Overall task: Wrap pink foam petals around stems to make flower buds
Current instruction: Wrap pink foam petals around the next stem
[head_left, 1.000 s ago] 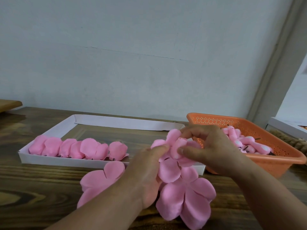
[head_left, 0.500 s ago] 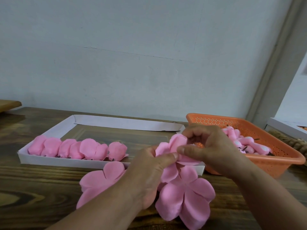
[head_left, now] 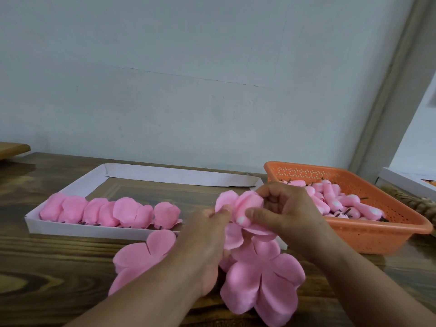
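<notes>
Two hands folding a pink foam petal sheet around a bud core above a wooden table.

From left: a white cardboard tray [head_left: 70, 228] held a row of finished buds [head_left: 111, 212]; loose petal sheets [head_left: 262, 282] lay on the table [head_left: 47, 267] before it. The left hand [head_left: 207, 234] pinched one edge of the petal being wrapped [head_left: 247, 204], and the right hand [head_left: 290, 211] curled its thumb and fingers around the other side, pressing the foam over a white-tipped core [head_left: 241, 220]. Farther right, an orange basket [head_left: 377, 234] held unwrapped cores. The foam appeared light, soft and springy, likely to unfurl if released, so it was probably best gripped low, near the base where the petals meet the stem.
</notes>
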`<state>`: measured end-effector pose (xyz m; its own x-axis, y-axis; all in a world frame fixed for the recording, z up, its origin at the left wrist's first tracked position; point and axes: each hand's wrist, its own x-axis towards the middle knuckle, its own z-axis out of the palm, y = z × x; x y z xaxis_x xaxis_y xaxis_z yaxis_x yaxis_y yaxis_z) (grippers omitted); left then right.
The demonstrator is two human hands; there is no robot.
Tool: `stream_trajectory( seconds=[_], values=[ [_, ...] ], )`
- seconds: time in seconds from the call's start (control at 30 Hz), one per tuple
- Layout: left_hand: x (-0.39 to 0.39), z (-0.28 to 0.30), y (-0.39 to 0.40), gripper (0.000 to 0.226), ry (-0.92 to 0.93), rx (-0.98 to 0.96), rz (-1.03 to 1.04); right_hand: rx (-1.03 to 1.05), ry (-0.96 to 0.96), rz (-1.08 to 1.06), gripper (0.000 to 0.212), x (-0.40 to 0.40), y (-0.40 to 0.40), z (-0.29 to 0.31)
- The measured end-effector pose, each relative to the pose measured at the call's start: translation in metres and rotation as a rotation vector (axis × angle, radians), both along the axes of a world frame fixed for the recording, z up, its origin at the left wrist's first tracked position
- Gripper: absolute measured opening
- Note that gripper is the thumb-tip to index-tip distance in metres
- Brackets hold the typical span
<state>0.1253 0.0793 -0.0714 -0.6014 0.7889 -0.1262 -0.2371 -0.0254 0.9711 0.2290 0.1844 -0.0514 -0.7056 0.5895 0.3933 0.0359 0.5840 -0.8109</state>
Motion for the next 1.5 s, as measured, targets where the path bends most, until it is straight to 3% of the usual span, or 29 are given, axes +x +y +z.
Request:
stream_trajectory(
  seconds=[0.07,0.2,0.4,0.7,0.87,1.33,1.5],
  values=[
    [0.0,0.004,-0.002,0.034,-0.039,-0.024,0.026,-0.01,-0.001,0.037,0.013,0.001,0.0,-0.001],
    [0.001,0.007,-0.004,0.017,-0.059,-0.043,0.041,0.048,-0.054,0.062,0.02,0.003,-0.002,0.001],
    [0.002,0.006,-0.003,0.022,0.009,-0.074,-0.023,0.176,-0.12,0.073,0.042,0.003,-0.004,0.007],
    [0.003,0.005,-0.002,0.027,0.039,-0.029,-0.022,0.216,-0.104,-0.021,0.039,0.003,-0.004,0.005],
    [0.001,0.004,0.0,0.049,0.012,0.01,-0.056,0.241,-0.14,-0.003,0.022,0.003,-0.006,0.002],
    [0.005,0.003,-0.003,0.036,0.093,0.019,-0.117,0.288,-0.144,0.007,0.022,0.0,-0.012,0.0],
    [0.004,0.005,-0.001,0.048,0.079,0.036,-0.154,0.24,-0.197,0.031,0.049,0.0,-0.011,0.001]
  ],
)
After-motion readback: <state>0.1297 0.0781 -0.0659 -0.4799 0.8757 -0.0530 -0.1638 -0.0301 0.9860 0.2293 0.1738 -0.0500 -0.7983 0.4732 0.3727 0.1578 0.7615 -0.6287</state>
